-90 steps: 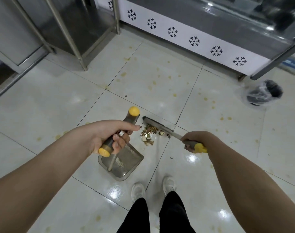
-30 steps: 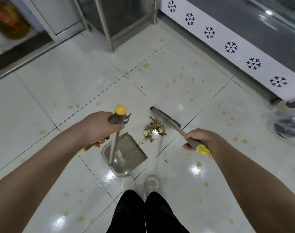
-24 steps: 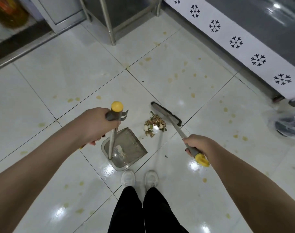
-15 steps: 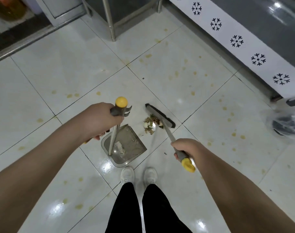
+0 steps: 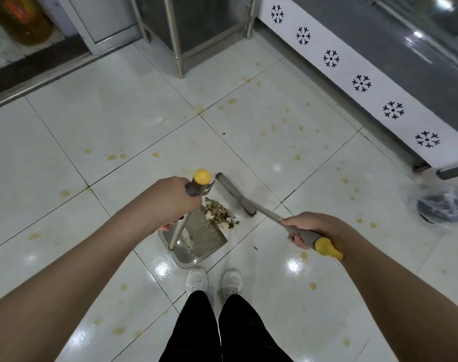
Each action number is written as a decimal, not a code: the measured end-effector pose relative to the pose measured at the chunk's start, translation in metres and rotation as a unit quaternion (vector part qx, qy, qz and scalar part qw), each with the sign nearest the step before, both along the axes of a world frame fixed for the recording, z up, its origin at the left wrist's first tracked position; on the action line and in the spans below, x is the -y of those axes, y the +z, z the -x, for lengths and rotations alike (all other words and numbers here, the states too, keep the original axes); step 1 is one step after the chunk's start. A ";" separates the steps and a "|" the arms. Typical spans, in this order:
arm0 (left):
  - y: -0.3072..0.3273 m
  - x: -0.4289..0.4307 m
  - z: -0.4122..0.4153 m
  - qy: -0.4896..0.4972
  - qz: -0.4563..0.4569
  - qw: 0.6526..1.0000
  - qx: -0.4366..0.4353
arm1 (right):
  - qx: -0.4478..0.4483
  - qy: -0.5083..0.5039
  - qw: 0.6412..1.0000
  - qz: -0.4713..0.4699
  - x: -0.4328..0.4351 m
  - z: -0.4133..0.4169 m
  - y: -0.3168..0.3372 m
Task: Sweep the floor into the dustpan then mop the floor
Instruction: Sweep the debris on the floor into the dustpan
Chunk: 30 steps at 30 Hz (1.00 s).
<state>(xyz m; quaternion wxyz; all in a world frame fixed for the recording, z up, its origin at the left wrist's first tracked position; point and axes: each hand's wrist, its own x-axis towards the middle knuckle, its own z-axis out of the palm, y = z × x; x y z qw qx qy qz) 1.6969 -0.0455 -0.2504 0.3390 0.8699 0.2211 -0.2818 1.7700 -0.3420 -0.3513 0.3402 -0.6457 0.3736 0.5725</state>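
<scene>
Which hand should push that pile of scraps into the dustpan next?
Right. The right hand grips the broom, whose head sits just behind the pile at the lip of the dustpan; the left hand holds its handle.

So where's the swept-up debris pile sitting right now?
Head view, near centre: the debris pile lies at the open lip of the dustpan, partly over it, with the broom head just beyond on its right, ahead of the person's shoes.

The person is wearing plain black trousers [image 5: 222, 333] and a pair of white low-top sneakers [image 5: 196, 279]; both forearms [image 5: 92, 257] are showing bare along their whole visible length.
</scene>
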 end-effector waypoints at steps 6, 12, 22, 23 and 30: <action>0.001 -0.002 -0.006 0.011 -0.003 1.000 -0.004 | 0.109 0.119 0.986 0.043 0.018 -0.024 -0.016; 0.003 0.001 -0.010 0.014 -0.008 1.000 -0.013 | 0.114 0.077 0.988 0.068 0.015 -0.016 -0.060; 0.006 0.013 -0.015 0.020 0.031 0.999 -0.034 | 0.049 0.055 0.996 0.052 0.005 0.034 -0.082; 0.007 0.014 -0.015 0.017 0.035 0.999 -0.034 | 0.036 0.064 0.996 0.045 0.000 0.041 -0.080; 0.013 0.014 -0.020 0.004 0.022 1.000 -0.016 | -0.036 0.122 0.991 -0.040 -0.050 0.076 -0.055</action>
